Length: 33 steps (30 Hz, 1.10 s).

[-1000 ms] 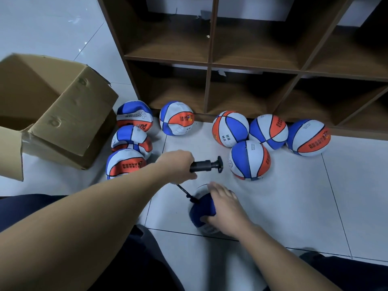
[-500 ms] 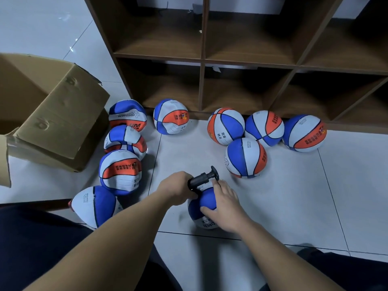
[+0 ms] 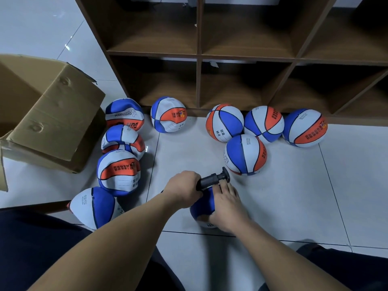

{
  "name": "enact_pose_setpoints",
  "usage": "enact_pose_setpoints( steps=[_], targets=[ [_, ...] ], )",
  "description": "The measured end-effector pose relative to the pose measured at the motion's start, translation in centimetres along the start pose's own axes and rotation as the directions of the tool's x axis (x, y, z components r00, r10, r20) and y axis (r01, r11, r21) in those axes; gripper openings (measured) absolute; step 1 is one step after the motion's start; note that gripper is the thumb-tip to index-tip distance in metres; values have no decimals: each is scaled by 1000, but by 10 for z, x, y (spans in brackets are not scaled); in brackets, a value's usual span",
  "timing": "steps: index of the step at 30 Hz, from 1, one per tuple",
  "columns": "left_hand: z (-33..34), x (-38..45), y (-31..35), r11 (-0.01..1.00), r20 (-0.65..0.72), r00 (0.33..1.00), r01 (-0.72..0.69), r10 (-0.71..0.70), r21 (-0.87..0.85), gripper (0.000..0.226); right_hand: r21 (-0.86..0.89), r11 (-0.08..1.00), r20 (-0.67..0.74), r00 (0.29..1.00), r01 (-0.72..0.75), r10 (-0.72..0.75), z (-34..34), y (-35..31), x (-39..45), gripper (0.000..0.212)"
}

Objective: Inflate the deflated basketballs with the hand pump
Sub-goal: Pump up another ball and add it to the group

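- The rear-left ball (image 3: 125, 114) by the cardboard box carries upside-down lettering ending "EN" on its white panel, and large letters on the orange band below that are cut off and not clear
- The ball with the blue centre panel (image 3: 224, 122) near the shelf shows the Chinese characters "班级" and "姓名" on its white panel
- The ball under the right hand (image 3: 204, 208) shows "EN" on its white patch
- Rows of small print on the orange bands of the other balls are too small to read

pump needle hidden, cardboard box (image 3: 42, 114) cropped
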<state>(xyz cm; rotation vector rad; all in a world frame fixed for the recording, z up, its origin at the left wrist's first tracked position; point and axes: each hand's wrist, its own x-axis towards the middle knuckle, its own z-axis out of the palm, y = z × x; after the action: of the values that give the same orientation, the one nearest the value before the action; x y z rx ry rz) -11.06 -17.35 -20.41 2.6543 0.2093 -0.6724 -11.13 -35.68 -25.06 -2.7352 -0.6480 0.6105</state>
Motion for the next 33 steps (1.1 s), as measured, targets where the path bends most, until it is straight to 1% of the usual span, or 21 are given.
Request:
enact_pose_setpoints(
  steps=[2,5,8,12,14,17,22,25,27,31,33],
  targets=[
    [0,-3,0,1000,-4,1000,3,-3,15,16,-1,1000,21,1000,11,-11,-1,-1,-2,127],
    [-1,-9,4,999,-7,1000,2,-1,53,8,-28,999,41,999,24,-23,-2,0,-5,122],
    [1,-13,7,998,-16,1000,17,-16,65,8,-37,999,33,999,35,-33,-4,0,-8,116],
    [0,-17,12,996,-18,1000,24,-23,88,8,-51,998,40,998,45,-43,-5,-1,-9,113],
    [0,-19,15,992,-16,1000,22,-20,123,3,-43,998,44,998,42,-40,-3,-2,-9,118],
    [0,-23,18,987,-22,999,28,-24,159,2,-15,999,56,998,33,-32,2,-2,-7,131],
    [1,-25,20,978,-18,999,39,-36,203,3,28,998,52,997,51,-52,3,0,-7,131],
    [2,-29,23,981,-14,999,43,-41,191,3,11,997,53,996,75,-76,1,0,-7,128],
    [-4,-29,19,985,-36,998,53,-47,167,3,3,998,46,997,65,-65,-2,2,-7,126],
    [-53,-23,-11,993,-153,982,118,-112,31,13,71,996,58,997,44,-48,-11,9,-3,135],
    [-76,-23,-21,993,-145,982,116,-119,-26,18,105,994,77,997,23,-31,-15,8,-6,141]
  ],
)
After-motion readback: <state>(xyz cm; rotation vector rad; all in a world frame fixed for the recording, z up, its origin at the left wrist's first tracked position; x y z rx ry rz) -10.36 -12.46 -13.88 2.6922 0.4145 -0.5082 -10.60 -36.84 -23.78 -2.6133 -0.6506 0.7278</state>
